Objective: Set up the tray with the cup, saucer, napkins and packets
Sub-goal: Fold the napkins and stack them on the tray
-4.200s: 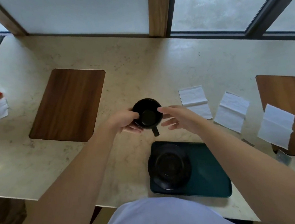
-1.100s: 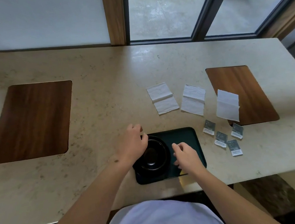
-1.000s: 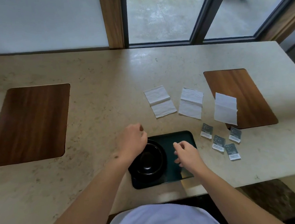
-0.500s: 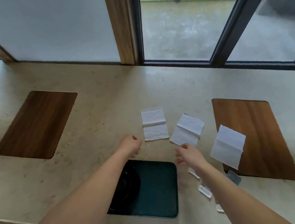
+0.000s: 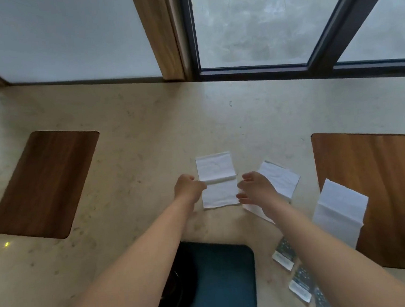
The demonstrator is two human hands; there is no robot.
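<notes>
Both hands had reached past the dark green tray to the leftmost napkin, a folded white sheet lying flat on the pale stone counter. The left hand was curled nearly closed at the napkin's left edge, its fingertips touching the paper at the fold; whether it had actually pinched the sheet could not be told. The right hand was loosely spread at the napkin's right edge, holding nothing, and it lay over part of the middle napkin. A third napkin sat partly on the right wooden inlay, and the packets lay just beside the tray, half hidden by the right forearm. The saucer showed only as a dark rim on the tray under the left arm; the cup was not visible. The likely risks were the thin napkin unfolding or crumpling if lifted by one edge, and the right wrist dragging the middle napkin askew.
</notes>
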